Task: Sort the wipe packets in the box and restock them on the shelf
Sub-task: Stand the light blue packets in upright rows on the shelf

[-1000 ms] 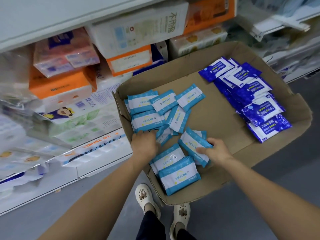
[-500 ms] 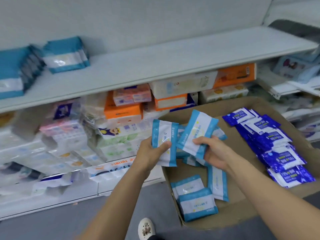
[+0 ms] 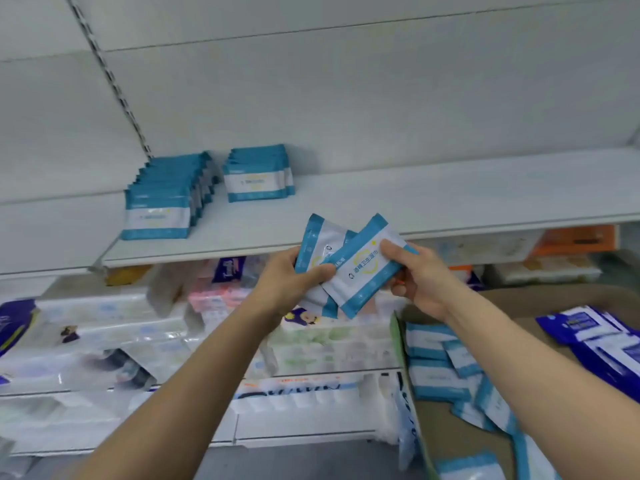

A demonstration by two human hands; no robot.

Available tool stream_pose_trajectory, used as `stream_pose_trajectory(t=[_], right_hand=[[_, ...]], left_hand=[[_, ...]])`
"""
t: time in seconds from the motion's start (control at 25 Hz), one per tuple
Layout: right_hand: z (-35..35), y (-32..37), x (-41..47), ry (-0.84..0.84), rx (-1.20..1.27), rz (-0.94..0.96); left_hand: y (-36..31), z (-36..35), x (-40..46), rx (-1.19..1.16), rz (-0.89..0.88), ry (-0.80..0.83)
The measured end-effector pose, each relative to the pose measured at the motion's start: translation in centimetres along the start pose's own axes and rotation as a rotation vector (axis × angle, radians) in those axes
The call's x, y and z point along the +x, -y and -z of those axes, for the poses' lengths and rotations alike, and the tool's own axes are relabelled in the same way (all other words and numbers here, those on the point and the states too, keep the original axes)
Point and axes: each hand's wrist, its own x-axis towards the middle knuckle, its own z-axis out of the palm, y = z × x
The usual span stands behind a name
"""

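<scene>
We see a white shelf (image 3: 415,199) spanning the view, back panel behind it. Below it, lower shelves with blurred tissue packs (image 3: 145,327). Lower right, a cardboard box (image 3: 446,441) with teal wipe packets (image 3: 433,375) loose along its left side and dark blue wipe packets (image 3: 602,344) at the right edge. On the white shelf, left part, two upright rows of teal packets: a longer row (image 3: 159,209) and, just beside it to the right, a shorter row (image 3: 258,178). In front of the shelf edge, we see both hands raised, holding a small fan of held teal packets (image 3: 349,268) between them. Left hand (image 3: 287,282) grips the fan's left side, thumb curled over the front. Right hand (image 3: 422,275) pinches the front packet's right end, thumb on top, fingers curled behind. Exact packet count in the fan we cannot tell.
</scene>
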Motion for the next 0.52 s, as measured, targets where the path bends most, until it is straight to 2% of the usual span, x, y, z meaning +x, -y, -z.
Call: stream_pose_trajectory(t=[0.12,0.24,0.4,0.52], right_hand=[[-4.1,1.6,3.7,0.084,-0.204,-0.006],[-7.6,3.2,6.9,0.120,-0.270,0.040],[-10.6,4.2,12.4,-0.072,-0.152,0.176],[-13.5,3.7,16.1,-0.106,-0.386,0.257]], left_hand=[[-0.8,5.8,2.8,0.050,-0.021,-0.028],[-1.1,10.5,5.5,0.029,-0.061,-0.106],[-1.2,15.3,8.3,-0.047,-0.051,-0.225],[-1.6,17.8,9.2,-0.109,0.029,-0.218]])
